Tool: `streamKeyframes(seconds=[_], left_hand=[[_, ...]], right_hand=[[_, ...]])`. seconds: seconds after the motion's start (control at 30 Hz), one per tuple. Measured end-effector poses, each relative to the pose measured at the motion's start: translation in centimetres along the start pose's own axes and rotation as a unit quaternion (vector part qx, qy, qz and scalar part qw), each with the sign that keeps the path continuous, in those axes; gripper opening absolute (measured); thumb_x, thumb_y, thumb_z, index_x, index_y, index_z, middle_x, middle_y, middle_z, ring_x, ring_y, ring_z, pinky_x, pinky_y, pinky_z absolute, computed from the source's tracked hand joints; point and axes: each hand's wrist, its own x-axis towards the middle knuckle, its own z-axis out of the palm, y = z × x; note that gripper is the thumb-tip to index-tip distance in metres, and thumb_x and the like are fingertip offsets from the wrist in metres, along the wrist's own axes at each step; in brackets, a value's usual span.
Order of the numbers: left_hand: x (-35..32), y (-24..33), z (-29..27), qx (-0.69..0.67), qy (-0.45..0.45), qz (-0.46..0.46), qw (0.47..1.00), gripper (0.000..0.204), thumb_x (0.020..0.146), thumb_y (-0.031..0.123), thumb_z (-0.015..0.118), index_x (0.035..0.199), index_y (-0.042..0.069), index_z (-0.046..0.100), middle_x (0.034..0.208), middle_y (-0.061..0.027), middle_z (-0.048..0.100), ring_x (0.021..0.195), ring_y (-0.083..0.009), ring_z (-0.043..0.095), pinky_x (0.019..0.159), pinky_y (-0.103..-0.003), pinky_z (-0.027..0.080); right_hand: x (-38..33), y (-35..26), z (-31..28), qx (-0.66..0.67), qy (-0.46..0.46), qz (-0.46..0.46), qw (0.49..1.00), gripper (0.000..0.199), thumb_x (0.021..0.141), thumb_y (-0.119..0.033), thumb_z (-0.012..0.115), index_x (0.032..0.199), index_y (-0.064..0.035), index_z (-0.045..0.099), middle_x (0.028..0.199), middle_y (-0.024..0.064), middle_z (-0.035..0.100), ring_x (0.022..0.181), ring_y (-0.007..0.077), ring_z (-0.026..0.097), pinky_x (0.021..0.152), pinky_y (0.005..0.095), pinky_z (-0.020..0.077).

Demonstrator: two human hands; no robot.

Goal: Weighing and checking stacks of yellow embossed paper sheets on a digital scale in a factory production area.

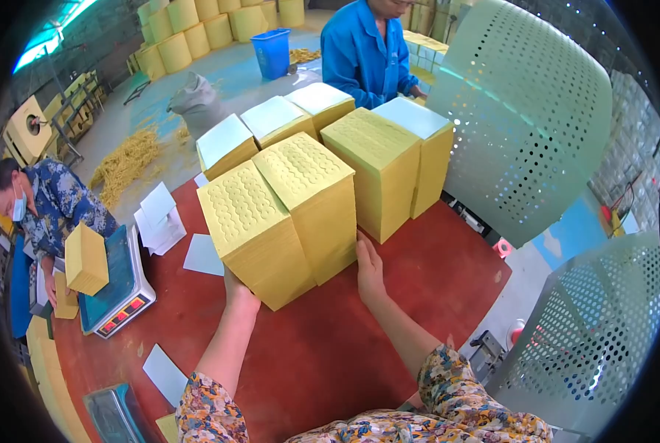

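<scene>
Two tall stacks of yellow paper stand side by side in front of me, the left stack (263, 255) touching the right stack (322, 229). Rows of scalloped marks are pressed into their tops. My left hand (241, 294) grips the lower left side, its fingers mostly hidden behind the paper. Against the lower right side lies my right hand (370, 267), fingers stretched along it, so the pair is held between both hands. Whether the stacks rest on the red table (308, 362) or are slightly raised, I cannot tell.
Behind are more yellow stacks (385, 181), some topped with white sheets (275, 117). On the left, a scale (116, 284) carries a paper block (86, 258) beside a masked co-worker (60, 196). Another person in blue (363, 55) stands beyond. Perforated green guards (522, 118) border the right.
</scene>
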Motion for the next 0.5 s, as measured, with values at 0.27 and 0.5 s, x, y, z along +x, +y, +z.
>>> streamKeyframes(seconds=[0.27, 0.5], left_hand=[[2.2, -1.4, 1.3, 0.001, -0.039, 0.03, 0.999, 0.055, 0.102, 0.046, 0.042, 0.144, 0.011, 0.038, 0.134, -0.0057, 0.051, 0.117, -0.0181, 0.056, 0.093, -0.034, 0.051], [0.9, -0.3, -0.9, 0.055, -0.007, 0.012, 0.998, 0.063, 0.099, 0.051, 0.046, 0.148, 0.012, 0.034, 0.139, -0.006, 0.048, 0.127, -0.0186, 0.049, 0.102, -0.036, 0.044]], right_hand=[[-2.5, 0.1, -3.6, -0.126, -0.008, -0.061, 0.99, 0.046, 0.102, -0.019, 0.049, 0.142, 0.0043, 0.044, 0.145, 0.0165, 0.048, 0.136, 0.0249, 0.043, 0.113, 0.035, 0.0331], [-6.4, -1.9, -5.2, -0.238, -0.07, -0.096, 0.964, 0.035, 0.094, -0.008, 0.058, 0.128, 0.0, 0.057, 0.137, 0.0152, 0.055, 0.129, 0.0312, 0.05, 0.108, 0.0367, 0.0398]])
